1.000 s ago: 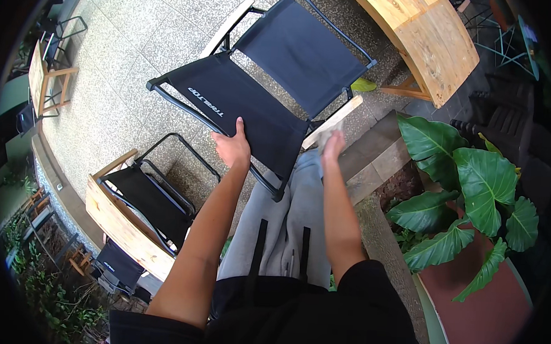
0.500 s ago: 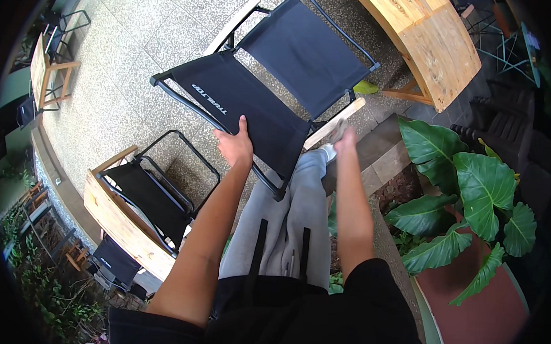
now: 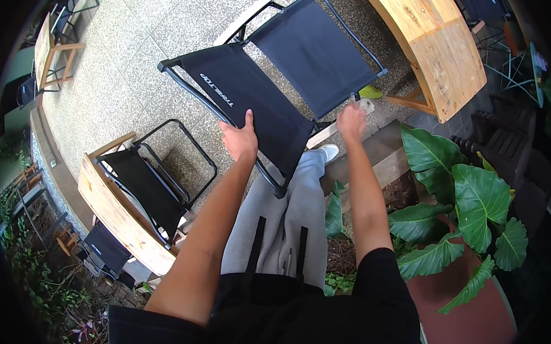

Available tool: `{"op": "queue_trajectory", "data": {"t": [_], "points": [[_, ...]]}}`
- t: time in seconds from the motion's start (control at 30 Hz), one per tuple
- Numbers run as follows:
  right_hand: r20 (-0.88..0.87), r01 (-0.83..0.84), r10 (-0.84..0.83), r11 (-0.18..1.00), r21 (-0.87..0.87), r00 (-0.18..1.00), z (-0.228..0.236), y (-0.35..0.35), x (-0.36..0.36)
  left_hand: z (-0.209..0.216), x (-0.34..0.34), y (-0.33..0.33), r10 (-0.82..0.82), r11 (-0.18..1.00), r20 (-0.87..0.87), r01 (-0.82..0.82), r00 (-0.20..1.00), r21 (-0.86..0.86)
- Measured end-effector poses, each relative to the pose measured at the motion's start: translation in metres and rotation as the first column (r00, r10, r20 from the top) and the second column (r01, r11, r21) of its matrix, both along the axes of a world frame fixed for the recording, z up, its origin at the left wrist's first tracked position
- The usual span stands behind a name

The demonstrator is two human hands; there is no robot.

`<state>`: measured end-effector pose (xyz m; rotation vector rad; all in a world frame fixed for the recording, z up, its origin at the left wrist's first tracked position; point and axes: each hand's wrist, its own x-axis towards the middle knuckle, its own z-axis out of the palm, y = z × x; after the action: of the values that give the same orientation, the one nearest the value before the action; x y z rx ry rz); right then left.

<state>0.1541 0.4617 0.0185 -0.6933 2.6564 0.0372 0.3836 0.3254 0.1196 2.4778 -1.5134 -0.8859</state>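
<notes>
A black folding chair with fabric seat and back, a dark tube frame and pale wooden armrests stands in front of me. My left hand grips the edge of its backrest, thumb lying on the fabric and the fingers hidden behind. On the right, my right hand is closed around a crumpled pale cloth, which sticks out past the fingers. That hand is over the far part of the right armrest, covering some of it.
A wooden table stands beyond the chair at the right. Another black chair sits by a wooden table at the left. Large-leaved plants grow at the right beside a low stone edge. Speckled tiles cover the floor.
My right hand has moved forward along the right armrest with the pale cloth, away from me. My left hand keeps its grip on the backrest, and the view has shifted slightly.
</notes>
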Motion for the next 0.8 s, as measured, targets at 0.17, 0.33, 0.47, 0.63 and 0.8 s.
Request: {"op": "queue_trajectory", "data": {"t": [0.17,0.33,0.47,0.63,0.8], "points": [[0.201,-0.347,0.321,0.931,0.113,0.925,-0.012,0.016,0.046,0.001,-0.005,0.001,-0.009,1.0,0.034,0.009,0.999,0.008],[0.292,-0.512,0.497,0.859,-0.03,0.817,-0.014,0.033,0.11,-0.001,-0.002,-0.001,0.019,1.0,-0.034,-0.019,0.999,0.015],[0.358,-0.599,0.562,0.801,-0.012,0.745,-0.008,0.033,0.069,0.001,-0.002,-0.002,0.005,0.999,-0.027,-0.004,1.0,0.041],[0.22,-0.642,0.603,0.73,0.234,0.767,-0.007,0.03,-0.014,0.0,-0.005,0.002,-0.008,1.0,0.027,0.007,1.0,0.02],[0.071,-0.547,0.542,0.829,0.119,0.837,0.009,0.021,-0.052,-0.003,0.003,0.001,-0.013,1.0,-0.022,0.014,1.0,0.008]]}}
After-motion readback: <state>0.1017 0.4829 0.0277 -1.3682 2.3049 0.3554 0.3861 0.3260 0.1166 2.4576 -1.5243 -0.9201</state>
